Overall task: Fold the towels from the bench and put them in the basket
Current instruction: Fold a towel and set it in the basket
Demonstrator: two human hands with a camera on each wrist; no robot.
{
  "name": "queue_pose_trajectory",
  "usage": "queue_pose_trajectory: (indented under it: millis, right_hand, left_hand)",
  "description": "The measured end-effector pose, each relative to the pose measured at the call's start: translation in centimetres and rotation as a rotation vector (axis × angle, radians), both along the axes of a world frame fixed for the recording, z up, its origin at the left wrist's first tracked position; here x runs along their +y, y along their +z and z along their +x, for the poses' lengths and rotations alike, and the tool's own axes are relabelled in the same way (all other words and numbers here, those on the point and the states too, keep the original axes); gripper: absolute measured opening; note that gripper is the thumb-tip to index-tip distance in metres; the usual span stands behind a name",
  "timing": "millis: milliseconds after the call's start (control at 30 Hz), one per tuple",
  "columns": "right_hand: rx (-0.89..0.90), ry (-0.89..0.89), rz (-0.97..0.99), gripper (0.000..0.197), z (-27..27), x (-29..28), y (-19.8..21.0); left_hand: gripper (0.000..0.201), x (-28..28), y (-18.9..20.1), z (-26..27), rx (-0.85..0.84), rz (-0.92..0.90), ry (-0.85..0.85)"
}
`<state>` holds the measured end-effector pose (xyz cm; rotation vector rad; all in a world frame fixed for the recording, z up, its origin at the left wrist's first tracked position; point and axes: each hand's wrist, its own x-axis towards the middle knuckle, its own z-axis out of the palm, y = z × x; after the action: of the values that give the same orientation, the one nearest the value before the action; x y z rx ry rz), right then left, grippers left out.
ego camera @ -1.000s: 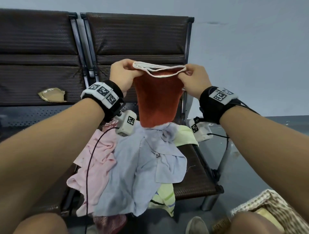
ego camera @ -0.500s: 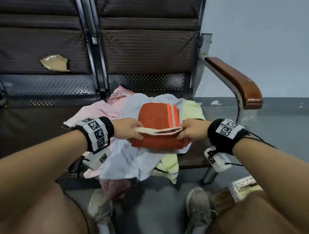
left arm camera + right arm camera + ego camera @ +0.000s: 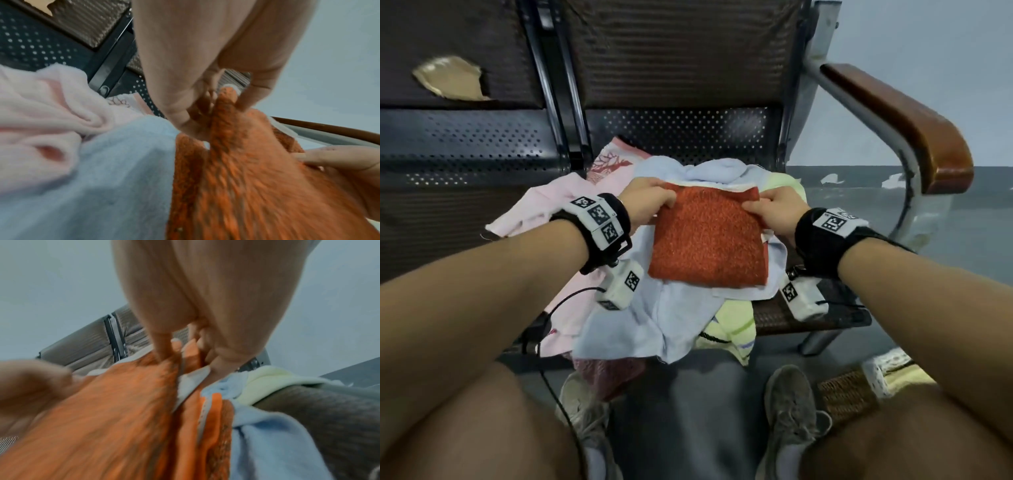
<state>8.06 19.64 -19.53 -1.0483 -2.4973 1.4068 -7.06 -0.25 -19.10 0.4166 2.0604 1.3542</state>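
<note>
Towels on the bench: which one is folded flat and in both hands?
The orange towel, folded flat on the pile. The left hand and right hand pinch its far corners. The light blue towel and pink towel lie crumpled.

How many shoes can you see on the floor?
2: the left shoe lies below the hanging towels; the right shoe sits beside the wicker basket.

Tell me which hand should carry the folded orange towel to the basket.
Right, probably: the basket sits on the floor on the right hand's side. Both hands pinch the orange towel; the left hand would reach across.
</note>
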Motion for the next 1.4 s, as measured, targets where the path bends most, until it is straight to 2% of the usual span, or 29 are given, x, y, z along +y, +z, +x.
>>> queue_pose_trajectory:
  millis: [133, 200, 267, 333, 400, 433, 500, 533, 600, 667, 700, 833, 967, 1000, 1133, 1200, 1267, 1333, 1400]
  right_hand:
    - [0.004, -0.062, 0.237, 0.025, -1.7, -0.1, -1.1]
    - [0.043, -0.03, 0.373, 0.036, -1.7, -0.8, -1.3]
    - [0.127, 0.092, 0.528, 0.045, -0.8, -1.9, -1.4]
    - [0.174, 0.284, 0.6, 0.038, 0.7, -3.3, -1.4]
    - [0.14, 0.466, 0.627, 0.036, 2.1, -4.0, -1.3]
    - [0.11, 0.536, 0.654, 0.042, 2.7, -4.1, -1.4]
    - [0.042, 0.637, 0.682, 0.061, 3.7, -3.7, -1.8]
    - [0.011, 0.671, 0.672, 0.072, 4.1, -3.4, -2.1]
    - [-0.043, 0.721, 0.625, 0.088, 4.8, -2.7, -3.0]
    - [-0.089, 0.751, 0.592, 0.09, 4.9, -2.5, -3.7]
    - [-0.091, 0.747, 0.582, 0.087, 4.8, -2.4, -3.8]
    - [0.036, 0.611, 0.615, 0.053, 4.7, -2.2, -3.2]
    - [0.11, 0.504, 0.509, 0.028, 5.7, -2.0, -2.0]
    - [0.129, 0.462, 0.448, 0.023, 5.8, -1.9, -1.8]
    - [0.181, 0.252, 0.065, 0.014, 5.1, -1.6, -1.8]
    - [0.155, 0.182, 0.001, 0.014, 4.3, -1.7, -2.2]
    - [0.069, 0.127, 0.061, 0.03, 3.5, -1.6, -2.8]
    - [-0.013, 0.095, 0.135, 0.042, 2.8, -1.6, -3.1]
    - [-0.074, 0.086, 0.18, 0.044, 2.2, -1.6, -3.3]
  left_hand:
    - [0.029, 1.6, -3.1, -1.4, 0.235, -0.061, 0.116]
    - [0.026, 2.0, -4.0, -1.7, 0.296, -0.094, 0.117]
    - [0.024, 1.9, -4.3, -1.8, 0.336, -0.124, 0.106]
    - [0.024, 1.4, -4.0, -1.8, 0.471, -0.179, 0.142]
    - [0.024, 0.3, -3.1, -1.0, 0.628, -0.194, 0.172]
    - [0.021, -0.4, -2.6, -0.4, 0.638, -0.155, 0.123]
    - [0.016, -1.9, -2.1, 1.1, 0.563, -0.034, -0.106]
    - [0.025, -2.8, -2.0, 1.9, 0.549, -0.028, -0.259]
    - [0.062, -4.4, -2.3, 3.1, 0.614, -0.166, -0.543]
    - [0.087, -5.4, -3.2, 3.7, 0.697, -0.324, -0.682]
    - [0.088, -5.6, -3.7, 3.9, 0.738, -0.364, -0.685]
    - [0.057, -5.5, -4.1, 4.0, 0.848, -0.319, -0.512]
    - [0.016, -5.5, -2.7, 3.5, 0.736, -0.154, -0.369]
    - [0.012, -5.4, -2.5, 3.4, 0.69, -0.126, -0.347]
    - [0.023, -4.6, -2.9, 3.1, 0.521, -0.101, -0.212]
    - [0.02, -3.9, -3.4, 2.9, 0.496, -0.144, -0.123]
    - [0.021, -3.4, -3.7, 2.7, 0.51, -0.191, -0.033]
    - [0.025, -3.3, -3.6, 2.5, 0.535, -0.156, 0.024]
    - [0.024, -3.4, -3.1, 2.6, 0.703, -0.103, 0.001]
